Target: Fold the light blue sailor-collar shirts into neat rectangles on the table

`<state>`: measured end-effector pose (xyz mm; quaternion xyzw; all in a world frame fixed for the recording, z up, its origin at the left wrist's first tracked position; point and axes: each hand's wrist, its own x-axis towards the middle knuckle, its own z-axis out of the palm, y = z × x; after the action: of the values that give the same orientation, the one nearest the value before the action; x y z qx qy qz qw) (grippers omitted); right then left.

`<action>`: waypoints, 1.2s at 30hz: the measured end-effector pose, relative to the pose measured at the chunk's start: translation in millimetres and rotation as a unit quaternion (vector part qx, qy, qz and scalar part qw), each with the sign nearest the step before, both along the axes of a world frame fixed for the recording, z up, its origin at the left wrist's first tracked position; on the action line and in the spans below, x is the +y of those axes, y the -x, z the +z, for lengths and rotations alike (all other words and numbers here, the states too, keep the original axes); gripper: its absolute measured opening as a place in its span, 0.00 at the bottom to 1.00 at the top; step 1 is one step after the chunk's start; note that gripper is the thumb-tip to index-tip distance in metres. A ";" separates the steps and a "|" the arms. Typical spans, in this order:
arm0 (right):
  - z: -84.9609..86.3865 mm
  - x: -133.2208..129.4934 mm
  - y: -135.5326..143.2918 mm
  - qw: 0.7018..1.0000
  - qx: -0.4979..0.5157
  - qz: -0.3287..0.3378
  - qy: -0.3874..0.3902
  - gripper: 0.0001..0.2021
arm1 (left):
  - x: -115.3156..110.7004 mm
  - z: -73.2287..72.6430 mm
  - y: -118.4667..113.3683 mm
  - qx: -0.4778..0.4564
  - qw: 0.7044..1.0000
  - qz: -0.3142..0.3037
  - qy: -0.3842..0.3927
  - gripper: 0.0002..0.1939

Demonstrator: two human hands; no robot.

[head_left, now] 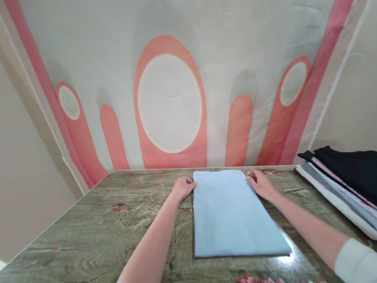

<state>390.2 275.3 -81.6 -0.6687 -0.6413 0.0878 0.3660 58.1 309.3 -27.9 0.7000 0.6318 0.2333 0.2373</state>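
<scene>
A light blue folded cloth [233, 215], perhaps a garment, lies flat on the table in a neat rectangle. At its far left edge is my left hand [183, 188], with thumb and fingers closed on the fabric. My right hand [263, 184] pinches the opposite edge near the far right corner. Both forearms reach forward along the cloth's two sides. The fingertips under the fabric are partly hidden.
A wood-patterned table [93, 241] with printed pink blossoms spreads beneath. To the right rests a stack of folded clothes [368, 185], black on top with white, grey and pink layers below. Behind the table's far edge stands a wall panel [244, 19] with pink shapes.
</scene>
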 end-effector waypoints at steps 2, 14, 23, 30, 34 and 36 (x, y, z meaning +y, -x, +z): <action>0.7 5.6 -0.8 1.000 0.017 -0.021 0.002 0.23 | 8.7 -5.1 -5.1 -0.007 1.000 0.022 -0.014 0.19; -4.0 63.1 25.5 0.997 0.066 0.007 0.044 0.21 | 46.3 -21.6 -8.2 -0.048 0.994 0.080 -0.056 0.29; 4.1 107.6 54.2 0.992 0.117 0.007 0.042 0.21 | 41.9 -17.1 13.1 0.008 0.992 0.110 -0.067 0.20; 7.2 102.5 61.5 0.991 0.111 -0.029 0.072 0.27 | 42.2 -14.9 10.1 0.001 0.994 0.103 -0.047 0.25; 18.5 96.8 58.8 0.988 0.102 -0.046 0.101 0.31 | 42.4 -10.2 8.7 -0.026 0.991 0.123 -0.043 0.34; 26.3 94.7 58.2 0.986 0.105 -0.046 0.121 0.32 | 42.5 -7.9 8.1 -0.050 0.992 0.117 -0.025 0.35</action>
<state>332.0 370.0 -55.3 -0.7238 -0.5525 0.2177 0.3513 49.9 351.8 -35.8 0.6146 0.6907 0.3094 0.2223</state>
